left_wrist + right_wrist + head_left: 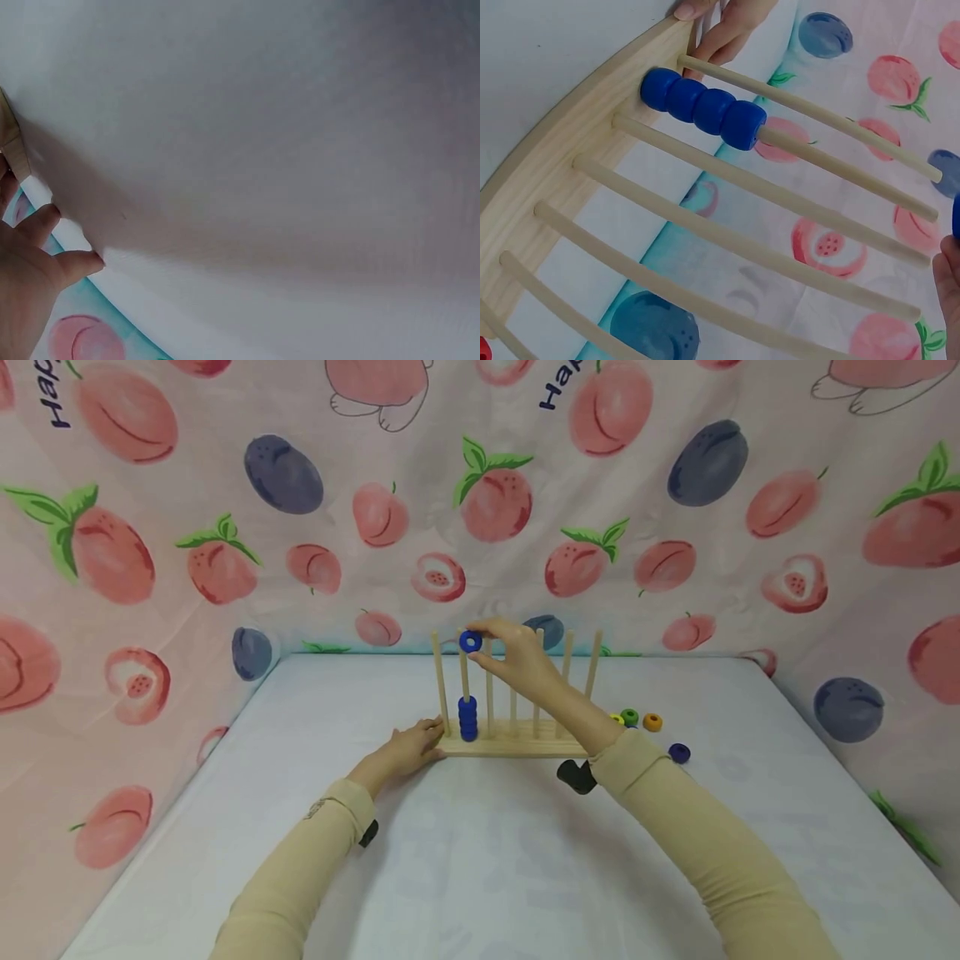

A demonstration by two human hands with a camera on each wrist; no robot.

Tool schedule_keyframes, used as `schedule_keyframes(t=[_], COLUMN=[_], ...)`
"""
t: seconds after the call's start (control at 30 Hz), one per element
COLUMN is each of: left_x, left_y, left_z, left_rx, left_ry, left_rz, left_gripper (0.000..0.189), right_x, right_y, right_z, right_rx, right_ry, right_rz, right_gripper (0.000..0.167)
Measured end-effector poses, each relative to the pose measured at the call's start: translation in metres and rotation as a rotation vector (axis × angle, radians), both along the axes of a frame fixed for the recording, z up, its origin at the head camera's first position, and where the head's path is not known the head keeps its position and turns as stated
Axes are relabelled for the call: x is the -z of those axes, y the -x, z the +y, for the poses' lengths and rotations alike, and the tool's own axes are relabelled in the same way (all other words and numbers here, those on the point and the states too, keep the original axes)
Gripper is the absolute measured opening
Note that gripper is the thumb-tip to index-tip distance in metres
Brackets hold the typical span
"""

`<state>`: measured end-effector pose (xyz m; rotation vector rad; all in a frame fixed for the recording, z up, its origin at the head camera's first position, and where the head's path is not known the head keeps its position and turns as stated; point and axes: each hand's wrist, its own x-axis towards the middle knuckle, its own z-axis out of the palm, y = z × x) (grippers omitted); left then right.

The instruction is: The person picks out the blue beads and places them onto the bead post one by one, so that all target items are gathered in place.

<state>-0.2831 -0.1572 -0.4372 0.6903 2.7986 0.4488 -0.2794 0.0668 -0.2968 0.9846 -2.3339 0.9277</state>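
In the head view, my right hand [521, 660] pinches a blue ring-shaped bead [471, 642] between thumb and fingertips. Its hole faces me, near the top of the second peg [464, 677] from the left. That peg carries a stack of several blue beads [468, 720] at its foot, also seen in the right wrist view as round beads [709, 109]. My left hand [412, 746] holds the left end of the wooden peg rack [517, 748], thumb at the front edge and fingers behind. Two outer fingers of the left hand [30, 270] spread over the cloth.
The other upright pegs [735, 180] are bare where they show. Loose beads lie right of the rack: green [629, 717], orange [652, 722], dark blue [679, 752] and a partly hidden yellow one [617, 719]. A red bead [484, 349] shows at the right wrist view's corner. A fruit-print cloth [495, 560] hangs behind.
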Motion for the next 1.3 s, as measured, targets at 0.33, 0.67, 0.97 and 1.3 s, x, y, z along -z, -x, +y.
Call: schedule_keyframes(t=[0.33, 0.67, 0.97, 1.3], left_x=[0.001, 0.002, -0.002, 0.002], left_y=[-0.003, -0.006, -0.001, 0.001], left_z=[0.002, 0.004, 0.002, 0.002], left_rx=[-0.007, -0.01, -0.019, -0.024], left_ry=[-0.008, -0.01, -0.007, -0.008], left_rz=[-0.01, -0.032, -0.024, -0.029], left_gripper=[0.058, 0.056, 0.057, 0.057], right_x=[-0.007, -0.011, -0.014, -0.014], right_y=[0.006, 0.012, 0.018, 0.023], right_z=[-0.006, -0.011, -0.016, -0.017], right_rx=[-0.003, 0.047, 0.091, 0.07], right_ry=[-0.016, -0.052, -0.031, -0.047], right_rz=[0.036, -0.05, -0.125, -0.166], right_gripper=[0.036, 0.039, 0.038, 0.034])
